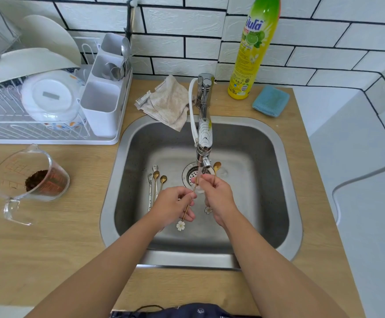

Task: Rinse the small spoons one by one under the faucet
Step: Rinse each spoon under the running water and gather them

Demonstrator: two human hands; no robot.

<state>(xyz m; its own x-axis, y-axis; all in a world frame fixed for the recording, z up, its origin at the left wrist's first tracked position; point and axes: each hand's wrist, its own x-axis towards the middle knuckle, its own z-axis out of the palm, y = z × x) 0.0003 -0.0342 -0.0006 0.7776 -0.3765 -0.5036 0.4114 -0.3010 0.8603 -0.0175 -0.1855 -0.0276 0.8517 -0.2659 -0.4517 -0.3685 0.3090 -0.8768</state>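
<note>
Spoon [188, 204], thin, stiff, light and wet-slippery, is pinched mid-handle by the left hand [174, 206] under the faucet [204, 138] stream; a second spoon [215, 171] is pinched by the right hand [216, 196]. Others [156, 180] are left in the sink [285, 180].

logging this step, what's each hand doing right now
Left hand: pinches a gold spoon by its stem, bowl end under the faucet.
Right hand: holds a second gold spoon, bowl up.

Single head-worn wide-angle view, looking forward and steeply down, close above the sink [109, 216]; forearms reaching in from below
</note>
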